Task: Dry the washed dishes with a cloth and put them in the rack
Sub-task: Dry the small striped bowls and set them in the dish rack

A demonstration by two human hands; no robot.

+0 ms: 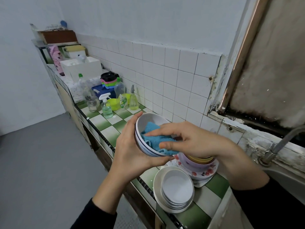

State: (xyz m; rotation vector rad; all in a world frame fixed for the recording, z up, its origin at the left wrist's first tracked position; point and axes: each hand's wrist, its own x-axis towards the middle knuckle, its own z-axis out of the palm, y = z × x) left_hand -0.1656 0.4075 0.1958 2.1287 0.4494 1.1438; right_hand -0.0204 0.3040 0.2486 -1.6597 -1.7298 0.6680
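Left hand [132, 146] cups the bowl [148, 119] from outside, held tilted in the air above the counter's [102, 123] front edge; fingers wrap its back, thumb hooked on the lower rim. Right hand [194, 139] reaches in from the right, wrist bent; forefinger stretched flat on the blue cloth [153, 136] inside the bowl, thumb pinching the cloth over the near rim. Below, stacked white plates [176, 187] sit at the front edge; coloured bowls [196, 162] are just behind.

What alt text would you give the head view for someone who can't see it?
A person's left hand holds a white bowl tilted over a green-checked counter while the right hand presses a blue cloth inside it. Stacked plates and bowls sit below.
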